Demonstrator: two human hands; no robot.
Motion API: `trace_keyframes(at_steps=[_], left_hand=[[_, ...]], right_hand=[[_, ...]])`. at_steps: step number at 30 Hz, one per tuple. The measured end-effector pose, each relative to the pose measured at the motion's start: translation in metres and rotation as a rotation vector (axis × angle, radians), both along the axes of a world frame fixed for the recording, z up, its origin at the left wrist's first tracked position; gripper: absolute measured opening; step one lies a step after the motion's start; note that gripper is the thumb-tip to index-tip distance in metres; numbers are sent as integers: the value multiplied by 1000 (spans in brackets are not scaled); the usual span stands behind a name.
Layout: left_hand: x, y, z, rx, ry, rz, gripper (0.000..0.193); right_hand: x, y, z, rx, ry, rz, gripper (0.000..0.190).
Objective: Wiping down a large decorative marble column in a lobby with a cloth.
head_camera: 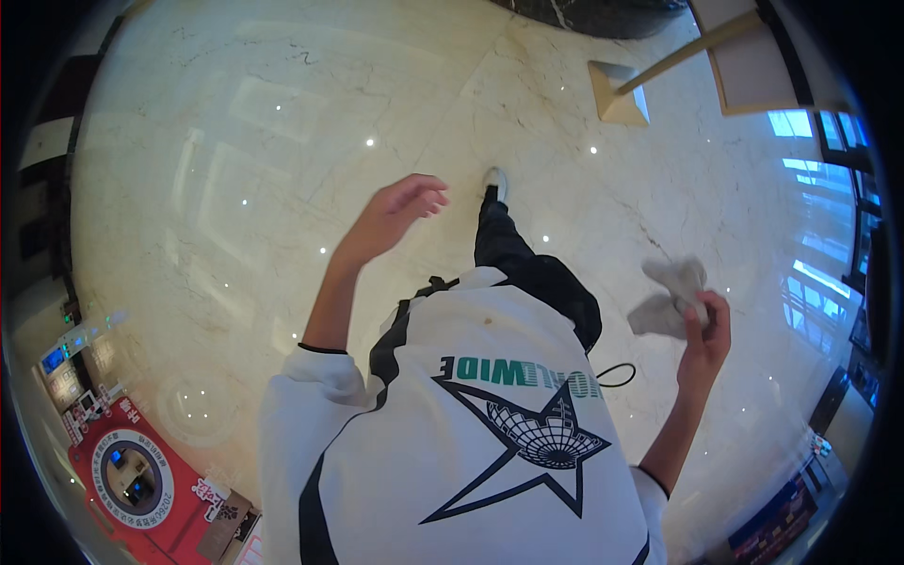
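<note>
My right hand (710, 332) grips a crumpled light-grey cloth (664, 314), which hangs out past my fingertips over the floor. Slightly blurred, the cloth has two loose ends, one toward the top and one toward the left. My left hand (402, 212) is held out before my body with nothing in it, its fingers loosely bent and a gap between thumb and fingers. Below both hands lies a polished cream marble floor (395, 92). One white shoe (496, 183) of mine shows ahead on it; the other foot is hidden.
Ahead on the right, a stand with a square gold-coloured base (618, 93) and slanted pole rises by a framed panel (756, 60). A dark marble base (600, 14) sits at the top. A red display board (134, 480) with a round mirror-like centre stands at lower left.
</note>
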State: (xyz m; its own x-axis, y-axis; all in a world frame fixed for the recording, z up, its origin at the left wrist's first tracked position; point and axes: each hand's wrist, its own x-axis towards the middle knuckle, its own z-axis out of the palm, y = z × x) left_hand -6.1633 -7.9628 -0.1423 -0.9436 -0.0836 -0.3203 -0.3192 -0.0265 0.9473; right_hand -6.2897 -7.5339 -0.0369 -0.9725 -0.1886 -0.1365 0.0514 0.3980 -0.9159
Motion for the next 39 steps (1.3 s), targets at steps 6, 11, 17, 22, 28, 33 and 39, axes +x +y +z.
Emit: trace_keyframes(at_steps=[6, 11, 17, 22, 28, 33, 39], left_hand=[[-167, -22, 48, 413, 167, 134, 65], [-288, -90, 101, 377, 146, 262, 54], [-406, -212, 106, 120, 271, 151, 43], [-529, -300, 113, 107, 388, -93, 42], [-703, -366, 127, 290, 382, -176, 50], [-837, -409, 147, 126, 621, 14, 57], [-953, -421, 324, 80, 1284, 332, 49]], right_hand=[[-156, -189, 50, -274, 60, 550, 39], [-274, -294, 55, -58, 23, 665, 65], [-413, -380, 7, 197, -238, 989, 77], [-504, -439, -9, -13, -234, 714, 71], [-614, -483, -1, -64, -309, 240, 52], [-747, -538, 44, -416, 291, 90, 60], [-875, -626, 204, -563, 1202, -178, 57]])
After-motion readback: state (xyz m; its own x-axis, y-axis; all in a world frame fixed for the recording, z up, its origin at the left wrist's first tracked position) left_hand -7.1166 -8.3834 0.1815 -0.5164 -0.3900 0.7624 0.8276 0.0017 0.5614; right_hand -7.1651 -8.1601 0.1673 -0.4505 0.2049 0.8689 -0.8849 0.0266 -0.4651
